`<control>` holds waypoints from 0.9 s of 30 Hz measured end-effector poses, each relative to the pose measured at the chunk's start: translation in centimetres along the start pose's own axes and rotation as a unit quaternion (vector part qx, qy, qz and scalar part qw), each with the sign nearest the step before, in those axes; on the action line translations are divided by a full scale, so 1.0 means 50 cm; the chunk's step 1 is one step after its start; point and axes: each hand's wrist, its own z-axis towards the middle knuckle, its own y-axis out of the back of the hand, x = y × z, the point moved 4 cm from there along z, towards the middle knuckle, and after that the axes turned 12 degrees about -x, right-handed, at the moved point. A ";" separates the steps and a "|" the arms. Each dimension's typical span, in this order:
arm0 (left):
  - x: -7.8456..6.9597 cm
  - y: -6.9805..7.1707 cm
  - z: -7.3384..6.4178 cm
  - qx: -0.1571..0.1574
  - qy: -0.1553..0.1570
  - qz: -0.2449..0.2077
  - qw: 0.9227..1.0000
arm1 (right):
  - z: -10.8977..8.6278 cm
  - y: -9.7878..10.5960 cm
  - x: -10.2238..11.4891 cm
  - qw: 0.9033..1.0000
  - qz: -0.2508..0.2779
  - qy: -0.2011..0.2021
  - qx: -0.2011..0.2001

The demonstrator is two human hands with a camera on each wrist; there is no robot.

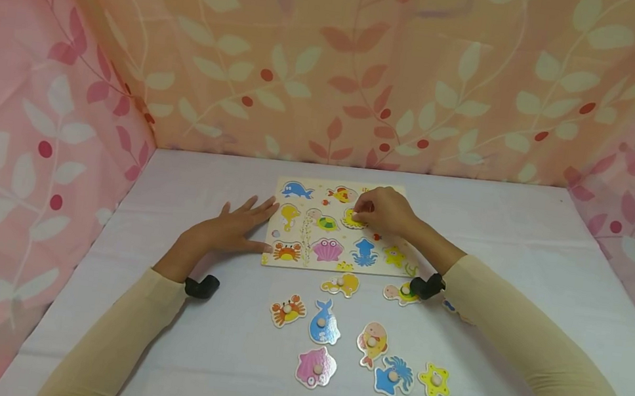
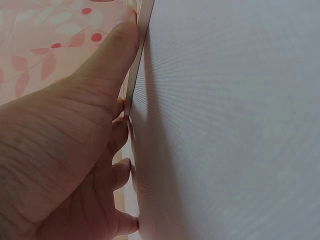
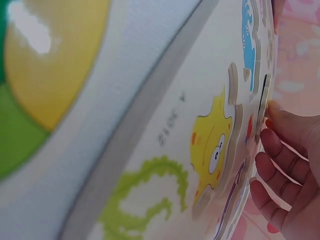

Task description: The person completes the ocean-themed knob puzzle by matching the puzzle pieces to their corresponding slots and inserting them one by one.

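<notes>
A wooden puzzle board (image 1: pixel 292 261) with printed sea animals lies flat on the white table. My right hand (image 1: pixel 386 212) pinches a yellow puzzle piece (image 1: pixel 353 219) at the board's right-middle recess. In the right wrist view the right hand's fingers (image 3: pixel 282 150) are bent at the board's far side; the piece's knob is hidden. My left hand (image 1: pixel 233 227) lies at the board's left edge, fingers spread, thumb touching near the printed crab. The left wrist view shows the left thumb (image 2: pixel 112 55) along the board's edge (image 2: pixel 136 70).
Loose knobbed pieces lie in front of the board, among them a crab (image 1: pixel 288 311), a whale (image 1: pixel 325 323), a shell (image 1: pixel 316 367), a squid (image 1: pixel 393 376) and a starfish (image 1: pixel 434 381). A turtle piece (image 1: pixel 398 292) is partly under the right wrist camera (image 1: pixel 427 285). Patterned curtains (image 1: pixel 340 62) surround the table.
</notes>
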 end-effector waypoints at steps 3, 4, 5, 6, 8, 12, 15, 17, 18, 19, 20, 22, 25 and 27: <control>0.000 0.000 0.000 0.001 0.001 -0.001 1.000 | 0.000 0.000 0.001 1.000 -0.002 -0.001 0.001; 0.000 -0.001 0.000 0.001 0.001 0.000 1.000 | 0.000 0.000 0.001 1.000 -0.004 0.000 0.001; 0.000 -0.001 0.000 0.001 0.001 0.001 1.000 | 0.001 0.001 0.002 1.000 -0.006 0.001 -0.001; 0.000 0.000 0.000 0.001 0.001 0.001 1.000 | 0.001 0.001 0.002 1.000 -0.008 0.002 -0.002; 0.000 0.000 0.000 0.001 0.000 0.001 1.000 | 0.002 0.001 0.003 1.000 -0.011 0.003 -0.003; -0.001 0.001 0.000 0.001 -0.002 0.000 1.000 | 0.004 0.000 0.002 1.000 -0.011 0.001 -0.001; -0.002 0.002 -0.001 0.000 -0.003 -0.003 1.000 | 0.004 0.000 0.003 1.000 -0.010 0.001 0.000; -0.002 0.002 -0.001 0.000 -0.004 -0.003 1.000 | 0.003 0.001 0.004 1.000 -0.010 0.004 0.001; -0.002 0.002 -0.001 0.000 -0.005 -0.002 1.000 | 0.003 0.001 0.004 1.000 -0.010 0.005 0.000; -0.002 0.002 -0.001 0.000 -0.005 -0.002 1.000 | 0.003 0.001 0.005 1.000 -0.011 0.006 0.000; -0.002 0.002 -0.001 0.001 -0.005 -0.002 1.000 | 0.003 0.001 0.005 1.000 -0.012 0.007 -0.001; -0.002 0.002 -0.001 0.001 -0.006 -0.002 1.000 | 0.003 0.001 0.005 1.000 -0.014 0.006 -0.001; -0.002 0.003 -0.001 0.001 -0.005 -0.003 1.000 | 0.003 0.001 0.005 1.000 -0.017 0.004 -0.002; -0.002 0.003 0.000 0.002 -0.002 -0.002 1.000 | 0.004 0.001 0.006 1.000 -0.019 0.001 -0.001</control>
